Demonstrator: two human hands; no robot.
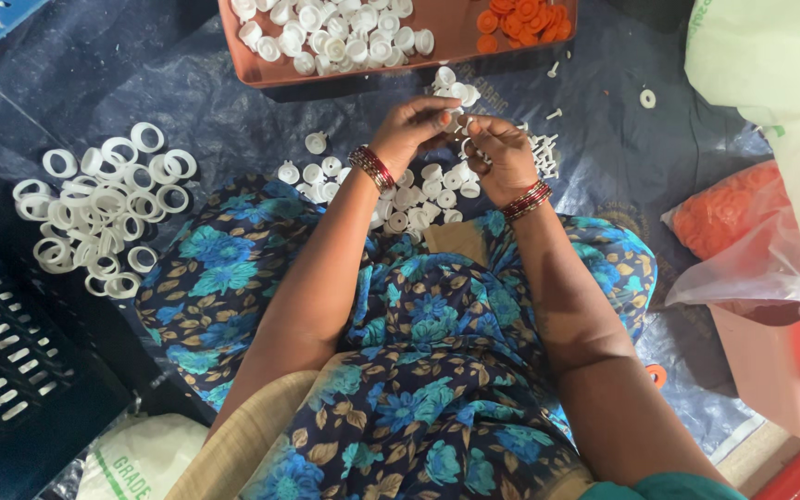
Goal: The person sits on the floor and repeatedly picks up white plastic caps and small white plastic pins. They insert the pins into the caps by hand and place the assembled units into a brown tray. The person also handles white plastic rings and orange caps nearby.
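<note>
Both hands, left hand [411, 130] and right hand [502, 156], grip small white plastic parts [460, 139]. Tray [252, 65] at 12 o'clock looks fairly full; loose caps [418, 185] and rings [104, 208] at 9 remain.

My arms are bare, red and gold bangles [373, 168] on each wrist, blue-flowered dark dress [418, 370] over my lap.
</note>
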